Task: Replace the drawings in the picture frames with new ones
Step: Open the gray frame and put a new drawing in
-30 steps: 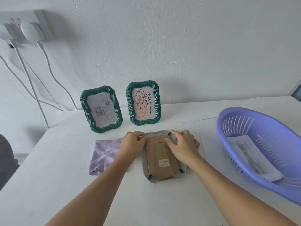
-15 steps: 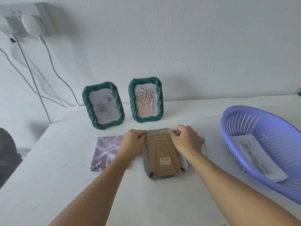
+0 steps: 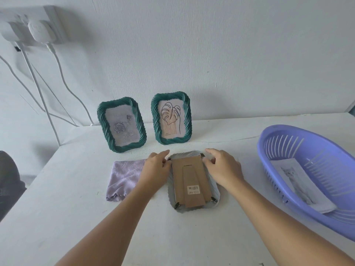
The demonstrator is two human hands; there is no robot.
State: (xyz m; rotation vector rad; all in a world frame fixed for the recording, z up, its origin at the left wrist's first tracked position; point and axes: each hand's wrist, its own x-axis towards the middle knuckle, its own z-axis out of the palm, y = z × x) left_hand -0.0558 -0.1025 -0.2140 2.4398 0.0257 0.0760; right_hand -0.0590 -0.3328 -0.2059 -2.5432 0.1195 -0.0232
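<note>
Fingers flanking face-down frame, long axis toward wall, stand up.

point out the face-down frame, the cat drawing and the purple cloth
face-down frame [image 3: 192, 181], head view, on its brown cardboard back
cat drawing [image 3: 295, 179], head view, on the sheet's middle, in the basket
purple cloth [image 3: 124, 175], head view, on its middle

cloth left of face-down frame | basket right | two frames behind
</note>
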